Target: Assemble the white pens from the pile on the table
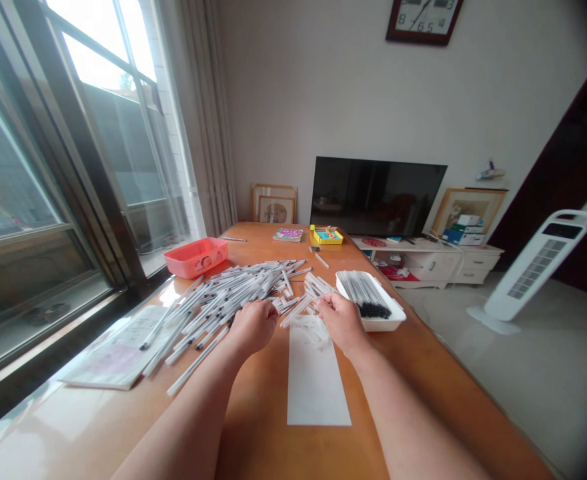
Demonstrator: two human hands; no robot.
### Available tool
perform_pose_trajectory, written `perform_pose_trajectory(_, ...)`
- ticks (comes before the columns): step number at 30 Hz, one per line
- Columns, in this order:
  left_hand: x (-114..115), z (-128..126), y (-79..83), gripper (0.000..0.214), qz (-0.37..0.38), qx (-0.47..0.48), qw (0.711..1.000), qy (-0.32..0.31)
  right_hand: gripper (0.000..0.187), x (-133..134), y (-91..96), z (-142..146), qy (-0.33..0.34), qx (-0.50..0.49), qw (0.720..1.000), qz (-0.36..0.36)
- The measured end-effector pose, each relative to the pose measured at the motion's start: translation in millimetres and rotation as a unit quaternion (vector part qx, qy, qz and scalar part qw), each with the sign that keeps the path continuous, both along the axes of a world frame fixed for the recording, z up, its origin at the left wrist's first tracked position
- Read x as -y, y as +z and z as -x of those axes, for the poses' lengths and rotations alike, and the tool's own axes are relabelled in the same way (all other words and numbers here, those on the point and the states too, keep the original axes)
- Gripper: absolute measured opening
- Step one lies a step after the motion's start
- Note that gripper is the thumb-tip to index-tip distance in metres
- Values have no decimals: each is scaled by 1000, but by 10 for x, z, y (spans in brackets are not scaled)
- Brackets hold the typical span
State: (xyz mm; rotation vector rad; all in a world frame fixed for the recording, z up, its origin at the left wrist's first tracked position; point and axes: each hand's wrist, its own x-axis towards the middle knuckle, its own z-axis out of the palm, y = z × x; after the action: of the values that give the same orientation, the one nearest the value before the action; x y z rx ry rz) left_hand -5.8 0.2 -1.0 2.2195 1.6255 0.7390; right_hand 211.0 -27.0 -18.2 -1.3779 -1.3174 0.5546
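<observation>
With twelve o'clock taken as straight ahead from the person and the spot between the hands as the dial's centre, the left hand (256, 325) sits just toward nine o'clock, its fingers curled in and their tips mostly hidden, so I cannot tell whether it grips anything. The right hand (341, 321), toward three o'clock, has thumb and forefinger drawn close together over the clear pieces, and I cannot tell whether one is pinched there. These short clear pieces (296, 312) lie loosely between the hands and on toward one o'clock, some resting on the far end of a white paper sheet (318, 393), which stretches toward six o'clock on the brown bench (258, 420). A big loose heap of clear pens (243, 283) with dark ends spreads from nine to eleven o'clock, just beside the left hand, a few overlapping a pale booklet (118, 360) at nine. Past the heap, at ten o'clock, stands a red box (193, 261). At two o'clock, just beside the right hand, a white tray (386, 325) holds a row of similar pens (366, 290), black ends toward the person. Farther off, a colourful magazine (287, 235) lies at twelve o'clock, with a yellow box (326, 237) near it toward one.
</observation>
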Motion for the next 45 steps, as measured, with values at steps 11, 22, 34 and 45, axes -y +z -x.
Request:
perform_pose_trajectory(11, 135, -195, 72, 16, 9, 133, 984, -116, 39, 50, 130, 44, 118, -318, 939, 51)
perform_pose_trajectory(22, -39, -212, -150, 12, -73, -39, 995, -54, 35, -27, 132, -182, -84, -269, 957, -63)
perform_pose_trajectory(34, -96, -236, -272, 11, -92, -142, 986, -1, 34, -44, 122, -209, -121, -271, 953, -60)
perform_pose_trajectory(45, -103, -116, -194, 12, -72, -26, 997, -26, 33, -18, 202, -236, -124, -288, 945, -90)
